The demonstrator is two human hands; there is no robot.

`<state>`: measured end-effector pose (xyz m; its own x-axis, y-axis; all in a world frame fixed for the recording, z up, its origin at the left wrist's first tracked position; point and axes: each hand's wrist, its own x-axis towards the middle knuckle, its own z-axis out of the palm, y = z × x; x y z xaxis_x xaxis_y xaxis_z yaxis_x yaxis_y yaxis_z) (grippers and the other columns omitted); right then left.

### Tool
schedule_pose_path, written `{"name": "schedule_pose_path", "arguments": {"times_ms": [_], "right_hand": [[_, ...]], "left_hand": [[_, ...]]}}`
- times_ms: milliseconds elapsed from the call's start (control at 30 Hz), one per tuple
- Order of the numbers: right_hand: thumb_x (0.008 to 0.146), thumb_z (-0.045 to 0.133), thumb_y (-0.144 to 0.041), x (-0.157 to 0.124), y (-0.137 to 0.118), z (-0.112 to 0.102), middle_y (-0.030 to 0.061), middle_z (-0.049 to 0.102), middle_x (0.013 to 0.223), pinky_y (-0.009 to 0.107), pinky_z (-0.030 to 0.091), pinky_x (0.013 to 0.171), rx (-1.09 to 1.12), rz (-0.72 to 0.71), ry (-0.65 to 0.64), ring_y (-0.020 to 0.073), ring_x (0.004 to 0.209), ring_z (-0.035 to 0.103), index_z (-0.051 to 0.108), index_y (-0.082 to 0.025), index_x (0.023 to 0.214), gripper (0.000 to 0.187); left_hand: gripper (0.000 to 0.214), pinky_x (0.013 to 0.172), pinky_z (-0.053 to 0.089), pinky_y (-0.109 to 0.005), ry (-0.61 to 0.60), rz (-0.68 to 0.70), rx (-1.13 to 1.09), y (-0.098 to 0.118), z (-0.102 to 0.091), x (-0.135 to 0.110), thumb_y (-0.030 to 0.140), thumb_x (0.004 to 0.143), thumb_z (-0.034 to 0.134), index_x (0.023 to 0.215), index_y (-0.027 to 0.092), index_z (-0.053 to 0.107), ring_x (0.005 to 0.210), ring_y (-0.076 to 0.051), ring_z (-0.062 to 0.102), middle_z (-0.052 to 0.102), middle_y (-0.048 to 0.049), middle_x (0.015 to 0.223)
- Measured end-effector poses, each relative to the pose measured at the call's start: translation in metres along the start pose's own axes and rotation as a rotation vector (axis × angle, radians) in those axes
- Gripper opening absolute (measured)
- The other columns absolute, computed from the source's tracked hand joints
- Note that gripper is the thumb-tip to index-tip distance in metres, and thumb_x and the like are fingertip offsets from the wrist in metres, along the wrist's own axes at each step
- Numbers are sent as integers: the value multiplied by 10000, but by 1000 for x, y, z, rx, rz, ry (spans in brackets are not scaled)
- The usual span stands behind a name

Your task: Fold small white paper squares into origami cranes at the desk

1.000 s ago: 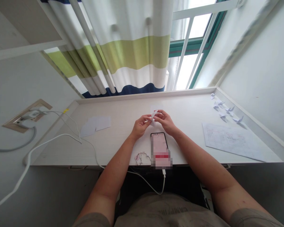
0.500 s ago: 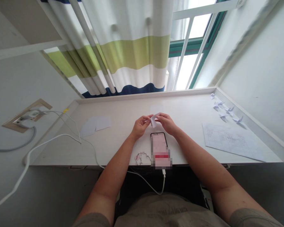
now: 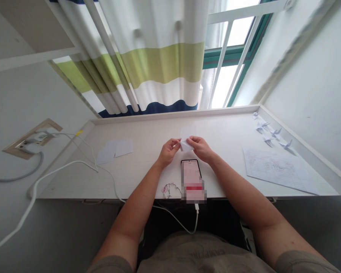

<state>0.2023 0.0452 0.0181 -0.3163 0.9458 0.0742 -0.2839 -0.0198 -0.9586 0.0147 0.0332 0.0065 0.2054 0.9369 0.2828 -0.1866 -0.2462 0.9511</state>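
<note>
A small folded piece of white paper (image 3: 185, 145) is held above the white desk (image 3: 142, 167), just beyond a phone (image 3: 192, 178) lying face up. My left hand (image 3: 168, 150) pinches the paper's left side with thumb and fingers closed. My right hand (image 3: 201, 147) pinches its right side, fingers curled. Another small white paper square (image 3: 187, 131) lies flat on the desk just behind the hands.
Loose white paper squares (image 3: 115, 149) lie at the left. Several folded paper cranes (image 3: 269, 133) line the right rim beside a written sheet (image 3: 278, 168). A bracelet (image 3: 171, 188) sits left of the phone. White cables (image 3: 74, 163) run from a wall socket (image 3: 31, 140).
The folded paper has been turned and lowered between the fingers. Both hands have shifted slightly toward me while keeping their pinch.
</note>
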Motion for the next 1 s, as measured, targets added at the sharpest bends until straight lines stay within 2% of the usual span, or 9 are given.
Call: {"name": "schedule_pose_path", "arguments": {"times_ms": [133,200,267,367,467,567,767,900,1000], "right_hand": [[726,902,-603,1,1,2,-2,756,856,340,561,742,47,-31,29,191,772,700,647,-254,932,479],[691,945,-540,2,1,1,-19,767,890,338,565,737,86,-56,48,188,774,709,642,-292,1062,539],[688,957,-498,2,2,0,-18,776,921,341,568,756,100,-78,44,183,788,713,663,-305,1116,554],[731,927,-510,2,2,-1,20,790,980,371,575,850,57,-100,16,191,859,722,747,-266,1047,437],[717,931,-525,1,4,0,45,790,1045,412,578,914,-27,-112,1,213,915,727,792,-252,1051,453],[693,948,-514,1,6,1,52,786,1064,436,592,910,-146,-119,15,223,912,725,796,-251,1060,477],[715,917,-565,3,10,0,56,774,1044,472,586,951,-273,-178,67,244,946,726,764,-244,953,427],[739,896,-568,2,9,1,72,766,1142,493,559,1013,-346,-229,22,289,1133,704,772,-259,1021,436],[751,890,-551,1,8,3,72,770,1148,513,545,1032,-376,-242,0,294,1153,699,756,-267,1075,451]], "left_hand": [[448,939,542,-388,-7,-2,-13,1,1,0,606,833,822,893,197,649,1090,-242,679,736,-105,1186],[439,895,539,-365,8,6,-4,1,1,0,599,838,820,897,196,655,1063,-231,665,722,-102,1183],[429,847,534,-336,28,19,23,1,0,0,591,844,816,900,195,663,1027,-215,652,707,-93,1165],[421,823,532,-311,58,48,61,-1,-2,1,588,855,804,901,193,666,1012,-203,637,686,-81,1118],[427,822,541,-304,105,67,88,-4,-4,2,598,851,797,914,197,665,1026,-206,632,677,-74,1094],[408,822,546,-305,154,74,123,-5,-6,3,583,844,803,923,204,673,1046,-214,634,678,-78,1100],[341,831,564,-330,193,78,190,-6,-7,3,528,874,776,937,207,682,1029,-217,662,682,-95,1171],[327,839,578,-342,183,91,222,-6,-6,2,510,882,766,960,204,682,1081,-235,667,668,-102,1207],[310,877,583,-368,172,108,238,-8,-6,1,499,898,751,966,204,683,1156,-258,656,652,-109,1234]]}}
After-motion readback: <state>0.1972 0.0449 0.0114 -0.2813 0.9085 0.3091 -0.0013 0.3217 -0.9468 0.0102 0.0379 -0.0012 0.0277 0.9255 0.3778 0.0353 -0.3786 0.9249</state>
